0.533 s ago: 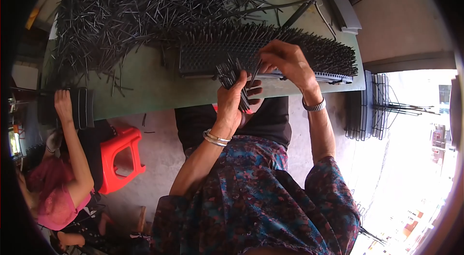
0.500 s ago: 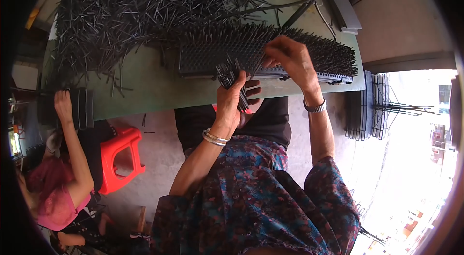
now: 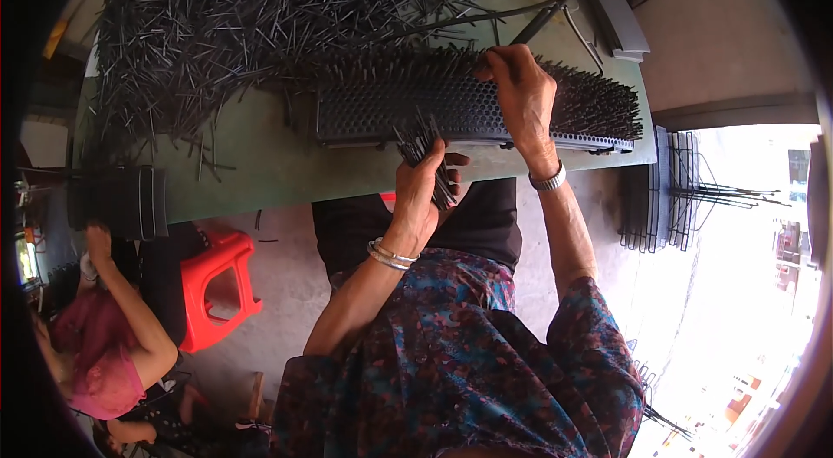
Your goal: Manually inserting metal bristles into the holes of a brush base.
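Note:
A long black board [image 3: 356, 118] full of small round holes lies along the table's front edge. Thin black sticks [image 3: 607, 107] stand upright in its far rows and across its right end, while bare holes show in the nearer rows. My left hand [image 3: 416, 186] is closed round a bundle of the same sticks [image 3: 418, 144], just in front of the board. Above the board, my right hand [image 3: 528, 107] is closed in a pinch. Its fingertips are at a thin black stick by the edge of the filled rows; the stick's lower end is hard to make out.
A big loose heap of black sticks [image 3: 252, 16] covers the far left of the green table [image 3: 221, 185]. A dark rod [image 3: 564, 3] slants in behind the board. Stacked black racks [image 3: 646, 193] stand at right. At left are a red stool [image 3: 221, 284] and a person in pink [image 3: 104, 371].
My right hand has moved from the board's near edge up to the filled rows. The left hand, still holding its bundle, has shifted slightly. At left, the other person's arm has drawn back.

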A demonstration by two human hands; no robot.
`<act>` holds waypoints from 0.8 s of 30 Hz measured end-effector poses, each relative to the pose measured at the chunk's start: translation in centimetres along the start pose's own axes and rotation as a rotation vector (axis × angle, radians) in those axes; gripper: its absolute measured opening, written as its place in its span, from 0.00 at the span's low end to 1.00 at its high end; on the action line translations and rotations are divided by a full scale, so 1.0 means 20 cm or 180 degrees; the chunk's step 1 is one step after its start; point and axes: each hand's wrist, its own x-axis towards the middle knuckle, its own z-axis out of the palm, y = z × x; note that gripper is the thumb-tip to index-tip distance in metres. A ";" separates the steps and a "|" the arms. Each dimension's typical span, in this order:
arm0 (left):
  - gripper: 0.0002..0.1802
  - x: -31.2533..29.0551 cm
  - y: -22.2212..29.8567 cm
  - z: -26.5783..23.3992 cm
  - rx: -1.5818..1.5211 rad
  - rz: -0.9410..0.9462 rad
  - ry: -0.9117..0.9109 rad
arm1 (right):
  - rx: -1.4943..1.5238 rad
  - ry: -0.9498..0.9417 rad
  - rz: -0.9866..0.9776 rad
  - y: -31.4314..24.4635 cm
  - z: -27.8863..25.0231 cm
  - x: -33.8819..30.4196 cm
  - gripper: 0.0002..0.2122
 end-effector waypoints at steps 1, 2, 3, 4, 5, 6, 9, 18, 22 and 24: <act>0.13 0.00 0.00 0.00 -0.0001 0.0003 0.0004 | -0.0116 -0.0001 -0.0029 0.00 0.00 0.00 0.03; 0.13 -0.01 0.00 0.00 -0.0072 -0.0013 -0.0022 | -0.0113 -0.0003 -0.0030 0.00 0.00 0.00 0.03; 0.13 -0.01 0.00 0.00 -0.0142 -0.0029 -0.0049 | -0.0032 -0.0001 0.0007 0.00 0.01 0.00 0.03; 0.13 -0.01 0.00 0.01 -0.0142 -0.0033 -0.0053 | 0.0039 0.0007 0.0048 0.00 0.00 0.00 0.03; 0.14 -0.02 0.00 0.02 -0.0198 -0.0032 -0.0024 | 0.0035 0.0009 0.0049 0.00 0.00 0.00 0.03; 0.14 -0.02 0.00 0.03 -0.0255 -0.0029 0.0007 | 0.0069 -0.0019 0.0060 0.00 -0.01 0.00 0.03; 0.15 -0.02 0.00 0.02 -0.0145 0.0020 0.0042 | 0.0134 -0.0096 0.0164 -0.01 -0.01 0.00 0.03; 0.15 -0.05 -0.01 0.03 -0.0104 0.0065 -0.0057 | -0.0326 -0.0371 -0.0412 0.10 0.03 -0.02 0.06; 0.14 -0.06 -0.01 0.04 -0.0139 0.0188 -0.0068 | -0.0786 -0.0284 -0.0579 0.07 0.03 -0.01 0.05; 0.14 -0.06 -0.02 0.04 -0.0183 0.0226 -0.0085 | -0.0821 -0.0294 -0.0559 0.08 0.03 0.00 0.06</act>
